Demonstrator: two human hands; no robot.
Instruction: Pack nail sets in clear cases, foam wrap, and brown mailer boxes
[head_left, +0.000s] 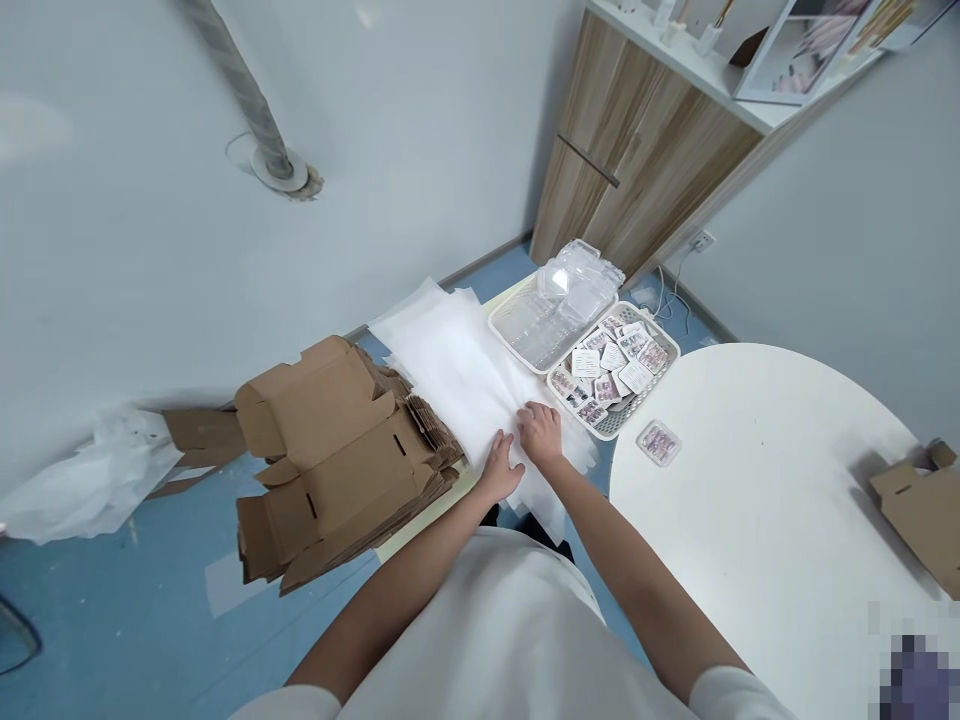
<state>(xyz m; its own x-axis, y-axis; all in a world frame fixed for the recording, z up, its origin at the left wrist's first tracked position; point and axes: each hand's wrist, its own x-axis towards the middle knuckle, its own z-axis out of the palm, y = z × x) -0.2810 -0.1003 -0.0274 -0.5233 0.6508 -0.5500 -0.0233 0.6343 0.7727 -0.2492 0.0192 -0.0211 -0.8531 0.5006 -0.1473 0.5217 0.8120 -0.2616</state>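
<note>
1. The round white table point(750, 480) is standing to the right of the cardboard stack point(337, 440), well apart from it.
2. The cardboard stack, flattened boxes heaped unevenly, is lying on the left side of the scene and serving as the landmark here.
3. The white sheets point(457, 355) are spreading just right of the cardboard stack, their long axis running from the wall side down towards the body (edges fanned, so the axis is only rough). Most of their spread is lying ahead and to the left of both hands, with a loose corner hanging nearer the body.
4. Two baskets are sitting beyond the sheets from the cardboard stack: the basket of clear trays point(514, 350) and, farther right, the basket of small packs point(639, 403).
5. The left hand point(501, 470) is resting loosely at the sheets, thumb apart from fingers, nearer the cardboard stack. The right hand point(541, 435) is lying farther from it, fingers curling onto the sheets; whether they are pinching any, I cannot tell.
6. One clear pack point(660, 443) is lying on the table's edge nearest the cardboard stack.
</note>
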